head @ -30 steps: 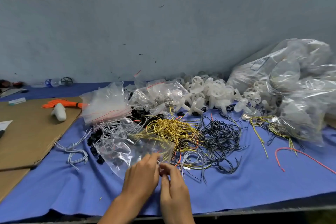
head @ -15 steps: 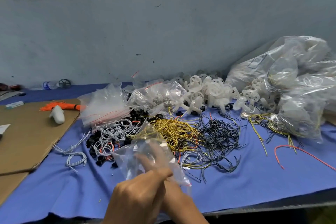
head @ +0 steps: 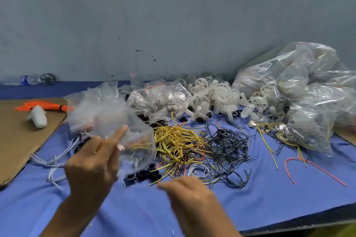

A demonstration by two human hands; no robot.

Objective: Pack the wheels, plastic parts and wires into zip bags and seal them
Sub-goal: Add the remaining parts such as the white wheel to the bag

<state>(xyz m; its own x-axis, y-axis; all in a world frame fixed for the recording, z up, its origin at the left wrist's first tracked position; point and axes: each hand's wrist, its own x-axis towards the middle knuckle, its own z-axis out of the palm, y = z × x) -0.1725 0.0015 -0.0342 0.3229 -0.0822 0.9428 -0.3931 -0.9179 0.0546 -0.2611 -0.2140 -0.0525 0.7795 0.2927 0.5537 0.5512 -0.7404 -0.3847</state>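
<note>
Fingers (head: 118,136) of the left hand (head: 90,167) are pinching a clear zip bag (head: 134,136), holding it raised above the blue cloth (head: 269,188) in front of the yellow wires (head: 175,140). Small black wheels (head: 142,174) are showing at its lower edge; whether inside or under it, one cannot tell. The right hand (head: 190,194), blurred, is hovering low beside the wires, loose and grasping nothing.

Motion-blurred right hand (head: 187,191) and zip bag (head: 133,125)
</note>
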